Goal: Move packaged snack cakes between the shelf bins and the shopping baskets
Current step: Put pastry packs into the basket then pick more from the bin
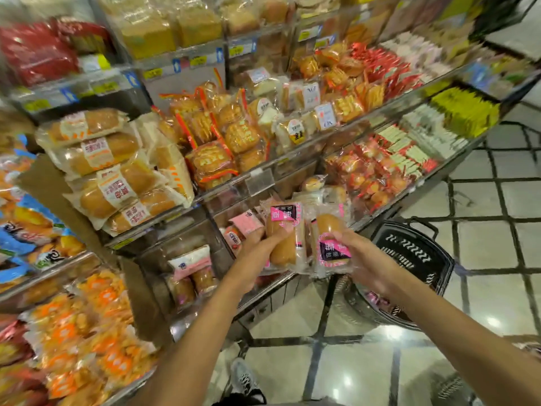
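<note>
Pink-labelled snack cakes in clear wrap are the items in transit, and only the head view is available. Left hand [257,244] is curled round one snack cake [285,238], holding it upright just in front of the lower shelf bin [205,268]. Right hand [363,259] grasps a second snack cake [330,247], with the thumb lying over its pink label. The two packages sit side by side, touching or nearly so, above the front lip of the shelf. Black shopping basket [415,259] stands on the tiled floor [483,230] to the right of the hands and below them. Pink wrappers are visible inside the basket under the right forearm, so it holds at least a few packages of what looks like the same product; the count cannot be read. More pink-labelled cakes remain in the lower shelf bin to the left of the hands. Direction of transfer cannot be determined from this view alone: the hands lie between bin and basket, slightly closer to the shelf. Judged status: the task is partly complete, with stock present at both ends and two packages in hand. Remaining work is to deposit both held packages at their destination and repeat for the rest. Upper shelves carry bread rolls [114,171] and other packaged goods not involved here.
</note>
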